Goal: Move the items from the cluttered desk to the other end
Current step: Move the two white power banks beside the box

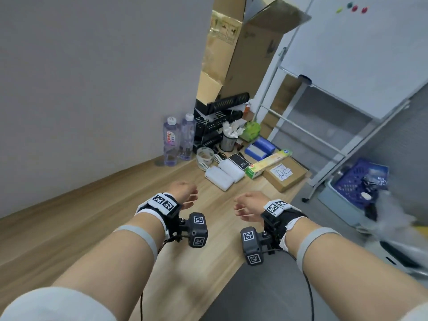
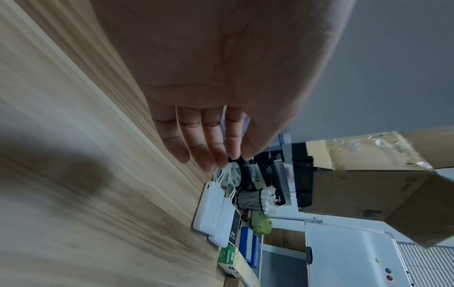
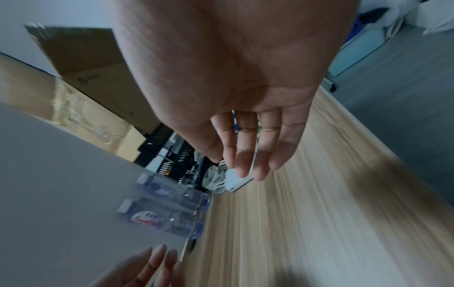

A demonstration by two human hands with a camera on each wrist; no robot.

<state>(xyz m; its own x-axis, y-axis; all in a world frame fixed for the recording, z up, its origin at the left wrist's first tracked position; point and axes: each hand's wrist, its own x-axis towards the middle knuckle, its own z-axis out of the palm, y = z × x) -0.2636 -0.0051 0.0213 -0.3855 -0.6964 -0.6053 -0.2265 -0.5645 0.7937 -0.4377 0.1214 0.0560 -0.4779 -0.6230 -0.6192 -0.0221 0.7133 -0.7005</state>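
Clutter fills the far end of the wooden desk. Two clear water bottles stand by the wall. Two white power banks lie nearest me, with a black remote, a tape roll, a green and yellow long box, a brown carton, blue rolls and a mesh cup beyond. My left hand and right hand hover over the desk just short of the power banks, palms facing each other. Both are empty, with relaxed straight fingers.
A black tiered file tray and tall cardboard boxes stand at the back. A whiteboard on a stand leans at the right, with a blue basket on the floor. Bare desk stretches to the left along the wall.
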